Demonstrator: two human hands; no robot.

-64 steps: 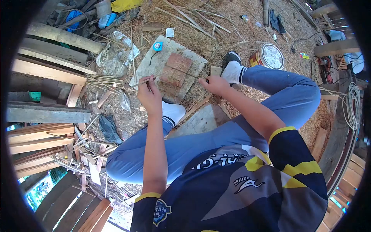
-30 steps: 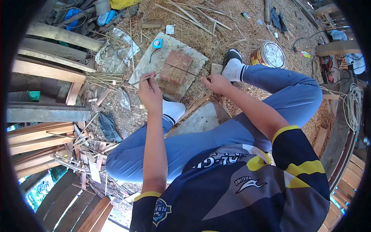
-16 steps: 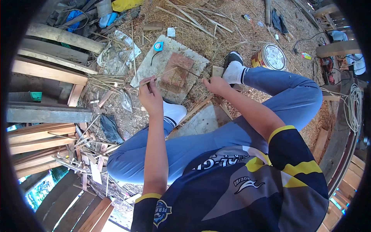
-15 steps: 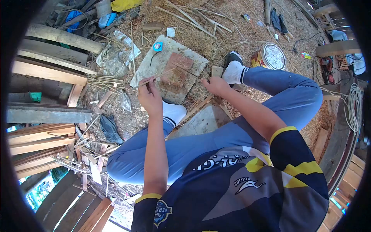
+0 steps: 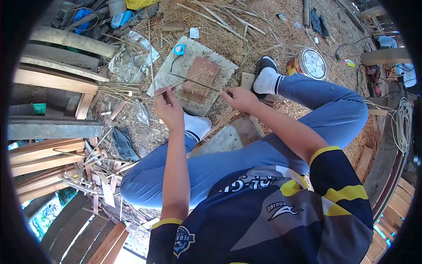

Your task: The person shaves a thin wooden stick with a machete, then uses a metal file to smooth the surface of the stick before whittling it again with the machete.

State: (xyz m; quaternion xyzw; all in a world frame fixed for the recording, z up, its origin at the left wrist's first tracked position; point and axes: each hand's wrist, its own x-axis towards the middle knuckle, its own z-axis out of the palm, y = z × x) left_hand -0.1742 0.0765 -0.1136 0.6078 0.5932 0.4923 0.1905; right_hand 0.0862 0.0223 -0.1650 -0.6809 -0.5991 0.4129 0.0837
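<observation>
- The fingers of the left hand are closed on a thin light stick, pinching it toward its left end; the stick slants up to the right above the reddish block.
- The fingers of the right hand are closed around the near end of a thin dark rod, which points to the far left and crosses the light stick in view; whether the two touch, I cannot tell.
- Under this crossing, the reddish block lies on a grey slab on the floor.
- A blue tape measure sits on the slab's far left part.
- Just left of the slab lies crumpled clear plastic, with a bundle of thin sticks nearer.
- A white-socked left foot is by the slab's near edge; the right foot, in a white sock and dark footwear, is to its right.
- Farther right stands a round can with a pale, stained top.
- Shavings and loose wood strips cover the far floor.
- At the right side hangs a coiled pale cord.
</observation>
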